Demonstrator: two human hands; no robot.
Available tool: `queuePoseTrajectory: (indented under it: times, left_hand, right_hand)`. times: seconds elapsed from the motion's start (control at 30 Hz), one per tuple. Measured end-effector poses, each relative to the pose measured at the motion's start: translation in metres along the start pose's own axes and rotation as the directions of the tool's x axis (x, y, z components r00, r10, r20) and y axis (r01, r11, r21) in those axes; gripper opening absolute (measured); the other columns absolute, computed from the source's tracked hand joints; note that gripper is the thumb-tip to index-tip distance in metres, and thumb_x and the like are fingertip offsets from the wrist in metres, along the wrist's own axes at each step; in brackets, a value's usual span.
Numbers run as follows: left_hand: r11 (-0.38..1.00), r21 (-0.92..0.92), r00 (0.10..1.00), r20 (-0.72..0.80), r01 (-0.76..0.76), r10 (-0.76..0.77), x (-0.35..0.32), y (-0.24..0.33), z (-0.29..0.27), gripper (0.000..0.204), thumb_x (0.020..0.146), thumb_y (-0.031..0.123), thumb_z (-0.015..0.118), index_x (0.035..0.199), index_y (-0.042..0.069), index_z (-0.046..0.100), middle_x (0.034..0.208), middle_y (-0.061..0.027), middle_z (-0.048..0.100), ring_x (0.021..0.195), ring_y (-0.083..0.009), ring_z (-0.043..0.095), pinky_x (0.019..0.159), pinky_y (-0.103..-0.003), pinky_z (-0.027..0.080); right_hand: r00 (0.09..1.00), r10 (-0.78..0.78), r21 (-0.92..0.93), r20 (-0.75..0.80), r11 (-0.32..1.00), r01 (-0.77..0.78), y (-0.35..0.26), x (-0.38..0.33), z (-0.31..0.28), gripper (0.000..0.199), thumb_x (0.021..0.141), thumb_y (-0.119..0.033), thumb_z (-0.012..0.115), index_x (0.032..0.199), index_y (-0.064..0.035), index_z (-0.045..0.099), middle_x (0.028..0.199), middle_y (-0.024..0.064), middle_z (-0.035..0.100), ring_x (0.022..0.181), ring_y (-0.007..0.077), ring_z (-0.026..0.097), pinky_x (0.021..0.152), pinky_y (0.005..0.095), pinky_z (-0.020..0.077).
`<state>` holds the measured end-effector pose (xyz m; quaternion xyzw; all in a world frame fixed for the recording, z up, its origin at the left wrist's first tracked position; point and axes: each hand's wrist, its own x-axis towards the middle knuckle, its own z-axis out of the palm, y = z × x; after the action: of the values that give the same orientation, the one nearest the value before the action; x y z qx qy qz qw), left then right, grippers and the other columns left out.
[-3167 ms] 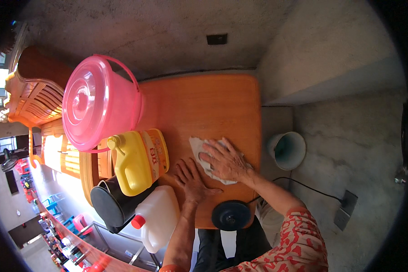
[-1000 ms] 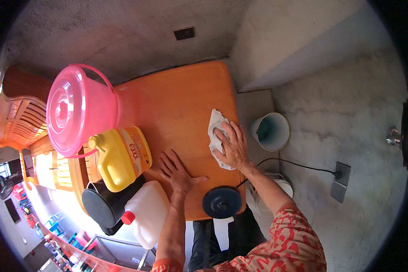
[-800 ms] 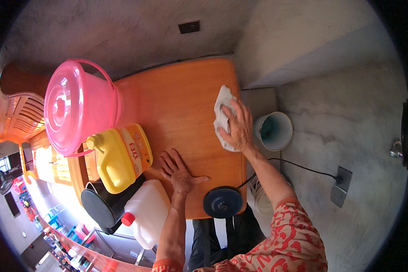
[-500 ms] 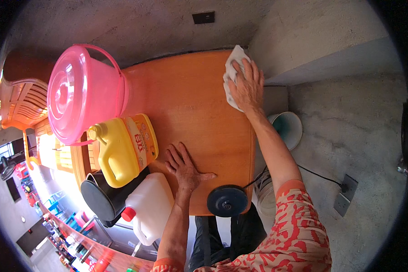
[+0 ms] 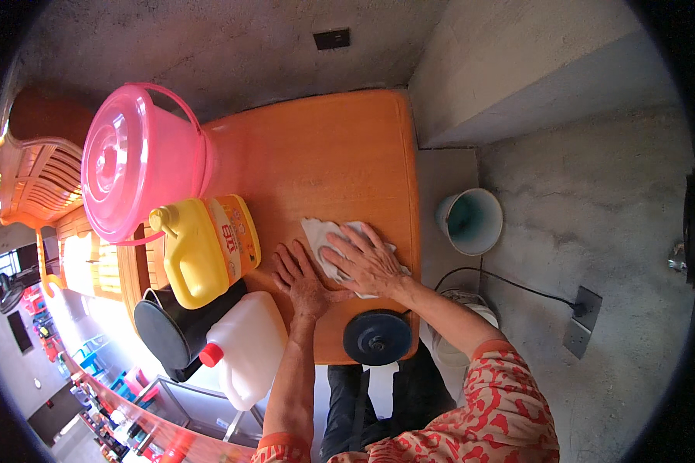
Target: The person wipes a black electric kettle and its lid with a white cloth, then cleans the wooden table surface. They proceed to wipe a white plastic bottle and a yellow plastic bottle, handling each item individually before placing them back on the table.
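- on the orange wooden table [image 5: 340,154], head view: the right hand [image 5: 363,262] lies flat, fingers spread, pressing a white cloth [image 5: 320,235] near the table's front right edge.
- just beside it, the left hand [image 5: 301,279] rests open, palm down on bare wood, holding nothing.
- left of the hands stand a yellow jug [image 5: 205,251], a pink lidded bucket [image 5: 131,162] and a white jug [image 5: 247,347].
- a dark round disc [image 5: 377,337] sits at the front edge.

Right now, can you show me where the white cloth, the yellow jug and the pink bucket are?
white cloth [image 5: 316,231]: head view, on its bare left corner beside the fingers.
yellow jug [image 5: 201,251]: head view, on the middle of its body.
pink bucket [image 5: 120,158]: head view, on its round lid.
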<state>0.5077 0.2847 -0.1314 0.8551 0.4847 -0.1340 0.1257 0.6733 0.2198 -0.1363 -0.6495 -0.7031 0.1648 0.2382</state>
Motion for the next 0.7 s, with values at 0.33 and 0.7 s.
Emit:
queuePoseTrajectory:
  times: [0.33,0.7]
  left_hand:
    - [0.998,-0.061,1.000,0.016,-0.012,0.013,-0.001,0.001,-0.004,0.159,0.030,0.085,0.065,0.148,-0.001,0.003,0.151,-0.0309,-0.002,0.140,-0.0470,-0.004,0.106,-0.063,0.002]
    - [0.992,-0.122,0.999,0.036,-0.015,0.020,-0.003,-0.002,-0.001,0.160,0.029,0.085,0.065,0.148,0.000,0.000,0.151,-0.0309,-0.005,0.140,-0.0467,-0.006,0.105,-0.065,0.002]
  right_hand:
    - [0.911,0.214,-0.207,-0.352,0.932,-0.299,0.102,0.065,-0.046,0.061,0.075,-0.040,0.070,0.129,-0.0182,0.050,0.134,0.0087,0.042,0.127,0.0320,0.036,0.106,0.0559,0.0250]
    - [0.833,0.250,-0.283,-0.493,0.860,-0.425,0.118,0.175,-0.040,0.050,0.082,-0.036,0.063,0.127,-0.0143,0.052,0.129,0.0089,0.046,0.123,0.0323,0.038,0.103,0.0554,0.0266]
